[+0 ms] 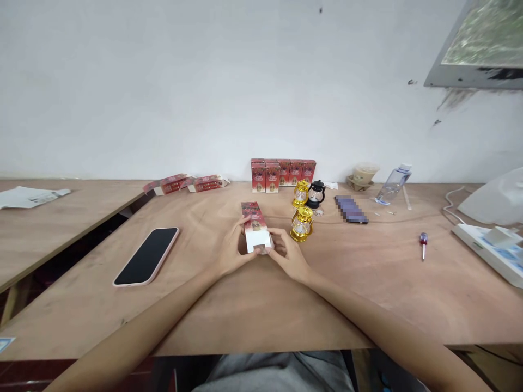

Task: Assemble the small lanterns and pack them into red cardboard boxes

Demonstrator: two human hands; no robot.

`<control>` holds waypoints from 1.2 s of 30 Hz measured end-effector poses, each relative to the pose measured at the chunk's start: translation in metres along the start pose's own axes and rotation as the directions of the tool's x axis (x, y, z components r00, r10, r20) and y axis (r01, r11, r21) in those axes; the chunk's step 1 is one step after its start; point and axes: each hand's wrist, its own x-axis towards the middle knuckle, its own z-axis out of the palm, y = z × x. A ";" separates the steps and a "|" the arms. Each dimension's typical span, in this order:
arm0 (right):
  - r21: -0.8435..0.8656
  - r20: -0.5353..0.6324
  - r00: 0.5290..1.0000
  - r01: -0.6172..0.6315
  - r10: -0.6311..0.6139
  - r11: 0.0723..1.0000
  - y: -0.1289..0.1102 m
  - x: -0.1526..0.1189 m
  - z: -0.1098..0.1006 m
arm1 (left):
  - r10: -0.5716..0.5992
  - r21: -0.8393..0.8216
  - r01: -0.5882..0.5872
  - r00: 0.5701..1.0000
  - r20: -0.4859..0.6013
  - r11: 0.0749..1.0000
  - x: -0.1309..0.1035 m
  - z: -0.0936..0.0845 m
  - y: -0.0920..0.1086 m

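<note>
Between my two hands is a red printed carton (255,222) whose white flaps at the near end stand unfolded. My left hand (235,247) grips its left side, fingers along the edge and thumb at the flaps. On the other side my right hand (288,253) holds the carton, its thumb also by the white end. Just right of that hand stands a small gold lantern (302,224). Behind it are another gold lantern (300,194) and a black lantern (316,195). Whatever is inside the carton cannot be made out.
Red boxes (265,177) stand upright in rows by the wall. Flattened cartons (206,183) lie at the back left. A phone (147,257) is at the left, a second phone (351,209) at the right, with a bottle (393,184), a cup (365,174), a screwdriver (424,245) and a power strip (490,253).
</note>
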 end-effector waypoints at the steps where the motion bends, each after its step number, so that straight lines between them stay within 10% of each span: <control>1: 0.059 0.008 1.000 -0.013 0.013 0.998 0.001 0.001 0.000 | 0.038 0.031 -0.039 0.999 0.023 0.999 0.000 0.000 -0.002; 17: 0.251 0.062 0.998 -0.034 0.019 0.968 0.018 0.011 -0.005 | 0.353 0.050 -0.362 0.926 0.133 0.931 0.000 -0.012 -0.001; 27: 0.326 -0.116 0.979 -0.121 0.167 0.938 0.019 0.012 -0.002 | 0.365 0.195 -0.389 0.919 0.147 0.901 0.000 -0.008 0.002; 36: 0.252 -0.108 0.994 0.029 -0.002 0.967 0.017 0.012 -0.008 | 0.415 0.212 -0.451 0.888 0.197 0.867 0.000 -0.007 0.002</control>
